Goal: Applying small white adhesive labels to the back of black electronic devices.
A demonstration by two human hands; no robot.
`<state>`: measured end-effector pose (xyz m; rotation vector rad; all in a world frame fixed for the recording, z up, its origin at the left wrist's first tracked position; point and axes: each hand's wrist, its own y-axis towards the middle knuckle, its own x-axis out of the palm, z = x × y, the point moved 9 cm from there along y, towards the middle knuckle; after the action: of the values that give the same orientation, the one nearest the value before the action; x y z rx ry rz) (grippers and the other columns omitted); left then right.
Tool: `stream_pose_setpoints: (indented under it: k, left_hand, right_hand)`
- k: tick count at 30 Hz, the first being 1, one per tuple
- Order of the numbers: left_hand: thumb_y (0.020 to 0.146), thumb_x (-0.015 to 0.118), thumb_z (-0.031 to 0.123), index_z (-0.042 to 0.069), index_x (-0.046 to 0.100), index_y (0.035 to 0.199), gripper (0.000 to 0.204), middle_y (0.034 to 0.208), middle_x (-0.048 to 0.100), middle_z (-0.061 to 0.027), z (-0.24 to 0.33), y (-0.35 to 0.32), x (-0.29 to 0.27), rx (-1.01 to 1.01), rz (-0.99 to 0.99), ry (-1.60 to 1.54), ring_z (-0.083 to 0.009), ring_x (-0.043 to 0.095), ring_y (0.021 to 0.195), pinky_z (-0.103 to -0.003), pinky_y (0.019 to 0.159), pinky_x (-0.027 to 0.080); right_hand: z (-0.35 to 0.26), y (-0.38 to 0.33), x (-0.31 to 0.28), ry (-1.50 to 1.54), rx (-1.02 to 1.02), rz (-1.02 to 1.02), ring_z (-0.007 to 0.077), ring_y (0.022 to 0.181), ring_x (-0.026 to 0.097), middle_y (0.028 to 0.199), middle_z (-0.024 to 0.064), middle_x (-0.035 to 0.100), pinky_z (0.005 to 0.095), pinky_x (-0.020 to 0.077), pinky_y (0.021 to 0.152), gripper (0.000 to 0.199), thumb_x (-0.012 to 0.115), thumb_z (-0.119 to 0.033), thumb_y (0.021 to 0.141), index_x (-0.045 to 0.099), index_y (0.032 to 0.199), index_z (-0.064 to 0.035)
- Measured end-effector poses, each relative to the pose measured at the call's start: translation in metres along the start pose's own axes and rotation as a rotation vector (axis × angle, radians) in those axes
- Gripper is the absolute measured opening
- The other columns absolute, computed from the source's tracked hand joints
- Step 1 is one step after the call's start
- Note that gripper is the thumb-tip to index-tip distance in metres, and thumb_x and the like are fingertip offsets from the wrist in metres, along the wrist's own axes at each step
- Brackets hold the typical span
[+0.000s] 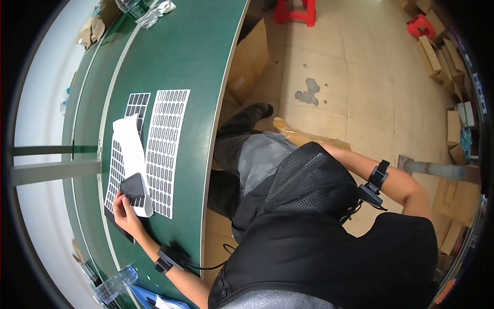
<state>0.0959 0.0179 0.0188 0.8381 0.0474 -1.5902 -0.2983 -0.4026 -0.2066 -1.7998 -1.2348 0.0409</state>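
Note:
My left hand [125, 214] is over the green table, its fingers and thumb closed on the lower edge of a dark, flat square piece [133, 185]. The square piece lies over a white curled sheet [131, 149]. Beneath these is a sheet with rows of small dark stickers [117, 167], partly covered. Beside it, to the right, lies a long white sheet of dark oblong stickers [167, 149]. A dark flat thing shows partly under my left hand. My right forearm [347, 157] reaches away behind a black mesh cap [311, 180], which hides my right hand.
Clear plastic bottles lie at the table's far end [135, 9] and near end [117, 284], beside a blue tray [146, 296]. An open cardboard box [249, 59] stands below the table edge. Red stools [294, 13] and many cardboard boxes [447, 62] are on the floor.

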Motion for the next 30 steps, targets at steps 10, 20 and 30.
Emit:
stream_pose_setpoints:
  k: [10,20,30]
  left_hand:
    - [0.089,0.061,0.004,-0.004,0.064,0.095,0.010,0.117,0.063,-0.0153,0.005,0.003,0.011,-0.006,0.003,-0.014,-0.0156,0.059,0.096,-0.027,0.086,0.046]
    - [0.082,0.067,0.007,-0.001,0.066,0.089,0.011,0.109,0.067,-0.0131,0.025,-0.004,0.003,0.015,0.107,0.008,-0.0206,0.062,0.102,-0.031,0.091,0.045]
    - [0.077,0.068,0.007,-0.001,0.066,0.084,0.011,0.102,0.068,-0.0136,0.039,-0.007,0.003,0.051,0.151,0.042,-0.0236,0.065,0.094,-0.032,0.086,0.047]
  right_hand:
    - [0.041,-0.032,-0.090,-0.019,0.092,-0.003,0.0147,0.089,0.059,0.100,0.0065,0.063,0.0277,0.0504,0.078,0.025,0.054,-0.023,0.095,0.061,0.110,-0.0040]
    - [0.055,-0.039,-0.126,-0.124,0.151,-0.109,0.0146,0.088,0.059,0.099,0.0063,0.063,0.0276,0.0501,0.077,0.025,0.054,-0.025,0.095,0.061,0.109,-0.0044]
    - [0.037,-0.015,-0.120,-0.123,0.171,-0.092,0.0146,0.086,0.059,0.098,0.0061,0.063,0.0274,0.0499,0.076,0.026,0.054,-0.026,0.095,0.061,0.108,-0.0047]
